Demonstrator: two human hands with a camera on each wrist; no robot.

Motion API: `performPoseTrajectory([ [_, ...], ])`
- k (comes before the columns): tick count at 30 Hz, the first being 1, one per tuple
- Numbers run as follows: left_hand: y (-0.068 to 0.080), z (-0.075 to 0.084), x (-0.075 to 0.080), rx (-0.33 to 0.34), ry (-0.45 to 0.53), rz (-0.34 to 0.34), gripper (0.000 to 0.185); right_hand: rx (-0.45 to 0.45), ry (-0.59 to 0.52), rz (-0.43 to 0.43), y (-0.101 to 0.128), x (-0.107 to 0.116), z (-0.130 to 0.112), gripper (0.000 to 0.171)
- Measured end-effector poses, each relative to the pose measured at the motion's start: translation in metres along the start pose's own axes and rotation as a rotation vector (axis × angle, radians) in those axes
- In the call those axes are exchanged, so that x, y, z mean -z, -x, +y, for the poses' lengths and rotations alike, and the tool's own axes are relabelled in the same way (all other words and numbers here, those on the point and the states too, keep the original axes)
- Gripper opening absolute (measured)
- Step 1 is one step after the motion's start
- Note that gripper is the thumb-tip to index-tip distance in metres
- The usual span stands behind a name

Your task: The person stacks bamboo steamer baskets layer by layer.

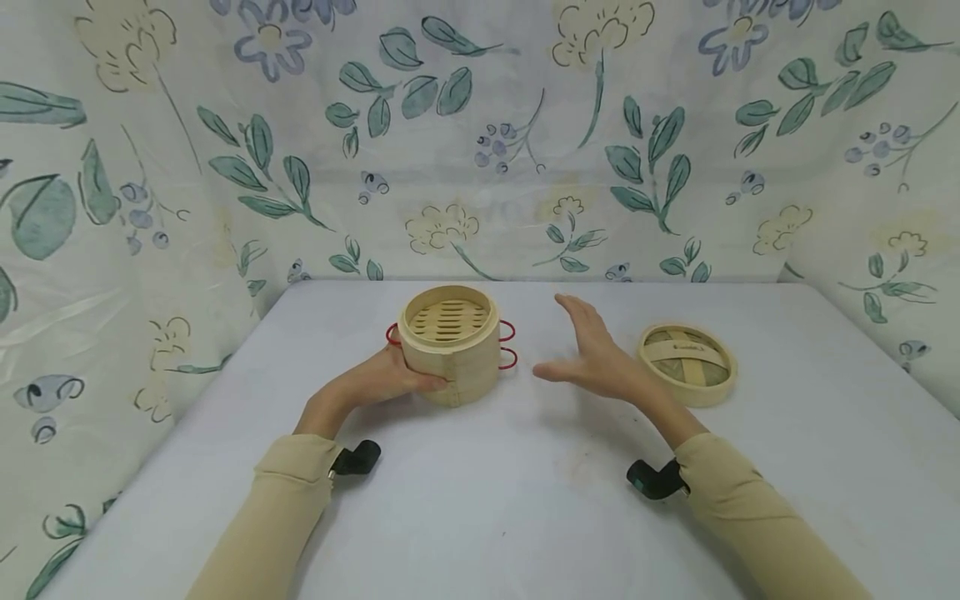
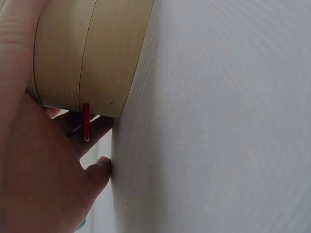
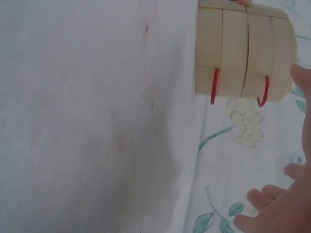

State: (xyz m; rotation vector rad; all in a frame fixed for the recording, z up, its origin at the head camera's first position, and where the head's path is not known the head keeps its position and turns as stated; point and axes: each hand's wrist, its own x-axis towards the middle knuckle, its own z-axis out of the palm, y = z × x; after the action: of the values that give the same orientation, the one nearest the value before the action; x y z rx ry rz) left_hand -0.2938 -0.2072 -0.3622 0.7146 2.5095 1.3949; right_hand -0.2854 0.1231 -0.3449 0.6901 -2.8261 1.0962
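Two stacked bamboo steamer baskets [image 1: 450, 358] stand on the white table, slatted floor showing in the top one and red loops on both sides. My left hand [image 1: 386, 373] grips the stack from its left, thumb across the front and fingers round the far side. In the left wrist view the pale wall of the lower steamer basket [image 2: 109, 53] meets the table, with a red loop [image 2: 86, 121] beside the palm. To the right of the stack, my right hand [image 1: 596, 354] is held apart from it, thumb and fingers spread, holding nothing.
A round bamboo lid [image 1: 690, 392] with a woven top lies on the table right of my right hand. Floral cloth [image 1: 525, 200] hangs behind the table and along both sides. Each wrist carries a small black camera, such as the left one [image 1: 358, 457].
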Motion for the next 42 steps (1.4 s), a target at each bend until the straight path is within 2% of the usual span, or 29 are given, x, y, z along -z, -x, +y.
performPoseTrajectory([
  [15, 0.000, -0.001, -0.001, -0.006, 0.022, -0.003, 0.094, 0.017, 0.071, -0.018, 0.013, 0.015, 0.031, 0.109],
  [26, 0.000, 0.000, 0.000, 0.010, 0.022, -0.008, 0.094, -0.062, 0.070, -0.062, 0.027, 0.039, 0.052, 0.109],
  [30, 0.000, 0.000, 0.000, 0.007, 0.028, -0.013, 0.092, -0.088, 0.091, -0.051, 0.033, 0.046, 0.060, 0.109],
  [42, 0.001, 0.001, -0.001, 0.010, 0.024, -0.004, 0.093, -0.028, 0.194, -0.039, 0.045, 0.067, 0.077, 0.097],
])
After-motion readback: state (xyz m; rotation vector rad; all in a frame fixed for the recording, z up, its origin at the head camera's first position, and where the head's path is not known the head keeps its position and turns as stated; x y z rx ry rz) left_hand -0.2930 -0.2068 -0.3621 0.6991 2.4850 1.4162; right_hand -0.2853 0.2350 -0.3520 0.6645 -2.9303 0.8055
